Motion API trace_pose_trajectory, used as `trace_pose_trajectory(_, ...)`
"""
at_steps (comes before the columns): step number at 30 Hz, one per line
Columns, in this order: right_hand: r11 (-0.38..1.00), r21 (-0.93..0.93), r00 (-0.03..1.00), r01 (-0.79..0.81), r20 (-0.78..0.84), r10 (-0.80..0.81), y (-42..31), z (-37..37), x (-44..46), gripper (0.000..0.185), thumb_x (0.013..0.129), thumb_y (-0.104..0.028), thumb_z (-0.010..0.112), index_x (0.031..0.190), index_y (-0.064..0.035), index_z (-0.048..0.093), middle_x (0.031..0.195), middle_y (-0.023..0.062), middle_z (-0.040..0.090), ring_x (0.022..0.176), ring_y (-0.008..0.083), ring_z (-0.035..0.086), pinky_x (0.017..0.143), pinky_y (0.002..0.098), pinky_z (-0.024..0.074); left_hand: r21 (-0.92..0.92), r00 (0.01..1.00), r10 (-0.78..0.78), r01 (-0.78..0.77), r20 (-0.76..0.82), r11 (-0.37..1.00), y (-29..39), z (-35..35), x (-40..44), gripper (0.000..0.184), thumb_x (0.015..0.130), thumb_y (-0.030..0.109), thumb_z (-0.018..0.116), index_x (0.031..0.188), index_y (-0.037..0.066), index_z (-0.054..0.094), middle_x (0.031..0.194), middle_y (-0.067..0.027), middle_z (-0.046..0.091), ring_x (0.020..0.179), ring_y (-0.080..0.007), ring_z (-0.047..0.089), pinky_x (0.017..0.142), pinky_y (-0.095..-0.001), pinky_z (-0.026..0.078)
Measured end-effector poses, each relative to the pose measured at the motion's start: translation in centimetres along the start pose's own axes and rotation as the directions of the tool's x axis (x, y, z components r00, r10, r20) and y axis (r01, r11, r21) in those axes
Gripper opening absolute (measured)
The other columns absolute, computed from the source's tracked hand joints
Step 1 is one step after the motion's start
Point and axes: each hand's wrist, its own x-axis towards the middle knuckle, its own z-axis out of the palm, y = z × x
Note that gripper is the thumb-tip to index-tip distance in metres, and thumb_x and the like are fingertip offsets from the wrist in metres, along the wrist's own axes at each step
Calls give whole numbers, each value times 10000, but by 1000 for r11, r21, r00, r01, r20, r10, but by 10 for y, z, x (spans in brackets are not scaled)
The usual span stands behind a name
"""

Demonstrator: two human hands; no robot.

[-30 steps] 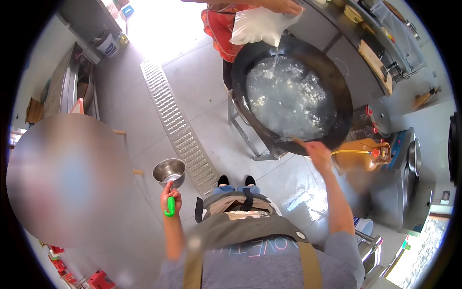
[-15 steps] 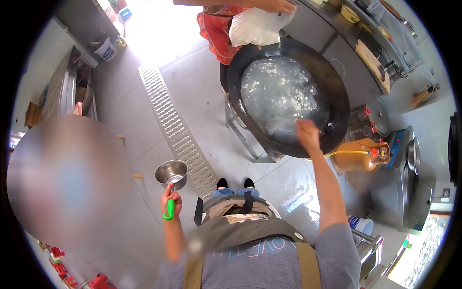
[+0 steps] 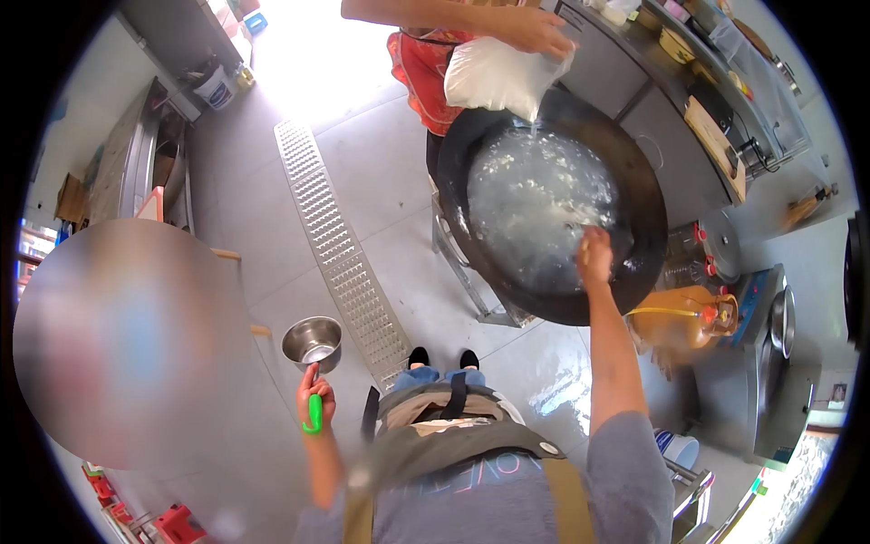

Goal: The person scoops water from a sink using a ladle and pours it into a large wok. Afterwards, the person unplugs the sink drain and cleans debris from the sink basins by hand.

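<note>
A large dark wok (image 3: 648, 172) holds cloudy, rippling liquid (image 3: 535, 195) with white patches on it. Over its near right part, my right hand (image 3: 594, 258) is closed, fingers pointing into the wok; what they hold, if anything, I cannot make out. Low on the left, my left hand (image 3: 314, 396) is wrapped round the handle of a small steel saucepan (image 3: 299, 343), which is held out above the floor. Another person's hand (image 3: 536, 33) grips a clear plastic bag (image 3: 494, 77) with whitish contents, its lower corner over the wok's far edge.
The wok rests on a metal stand (image 3: 494, 313). To its right are an orange gas cylinder (image 3: 675, 317) with a yellow hose, and a steel stove unit (image 3: 748, 349). A counter (image 3: 671, 104) runs behind. A perforated drain cover (image 3: 340, 240) crosses the tiled floor.
The bag has come down, and a thin stream now shows from its lower corner into the wok. My right hand has shifted slightly over the liquid. My left hand still holds the saucepan.
</note>
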Motion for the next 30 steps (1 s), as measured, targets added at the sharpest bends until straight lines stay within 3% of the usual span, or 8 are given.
trace_pose_trajectory(5,919,347,861,-186,509,-17,-54,1,-2,240,763,-126,517,971,-10,545,954,168,559,861,284,551,734,341,449,-57,996,-30,25,-81,998,-9,9,-12,174,885,154,447,944,7,520,495,55,251,393,-36,264,375,-161,282)
trace_pose_trajectory(8,551,527,741,-648,603,295,-58,-8,9,252,756,-134,537,981,-19,550,931,149,568,838,270,551,729,313,438,-64,994,-60,54,-91,996,-10,4,-7,174,886,156,446,939,6,518,496,57,254,390,-31,266,372,-162,281)
trace_pose_trajectory(10,985,172,999,24,35,-31,6,-6,18,189,775,-93,482,925,-27,576,919,157,572,824,279,553,724,327,436,-72,993,-58,51,-99,996,-10,-3,-2,176,887,159,446,934,5,516,494,57,257,388,-29,267,370,-163,282)
trace_pose_trajectory(14,979,39,960,-202,-190,206,53,-5,45,188,780,-77,464,908,-52,599,918,162,584,828,339,562,736,366,454,-117,998,-15,21,56,993,-18,-26,-6,410,777,-71,398,1185,-53,360,588,22,311,481,-47,308,443,-142,356)
trace_pose_trajectory(18,913,409,999,2,42,-21,-21,44,62,198,786,-69,488,946,-64,606,955,149,586,840,304,573,750,334,452,-39,999,3,-5,-38,999,-21,-23,-9,451,729,-131,407,1173,-55,370,593,24,294,480,-49,288,439,-135,344)
trace_pose_trajectory(23,914,247,945,321,-19,-327,-8,74,88,152,788,-82,517,908,-32,595,943,133,585,811,258,584,688,300,463,-73,1000,6,-8,-20,997,-21,-24,-14,389,757,-118,396,1140,-50,401,594,29,273,474,-48,272,421,-131,323)
trace_pose_trajectory(27,755,559,939,-343,173,298,36,56,103,194,806,-69,440,937,-33,579,1044,171,544,972,324,517,806,344,434,-89,995,33,-41,-96,995,-27,-16,-35,266,835,-28,394,1098,-32,430,575,31,256,456,-45,252,391,-134,299)
trace_pose_trajectory(30,938,145,882,314,322,-345,33,73,102,229,770,-65,462,972,-53,569,1117,173,504,1013,316,494,858,349,400,8,986,56,-56,-154,998,-33,-19,-35,234,856,19,395,1082,-20,441,563,32,263,444,-45,252,387,-134,294)
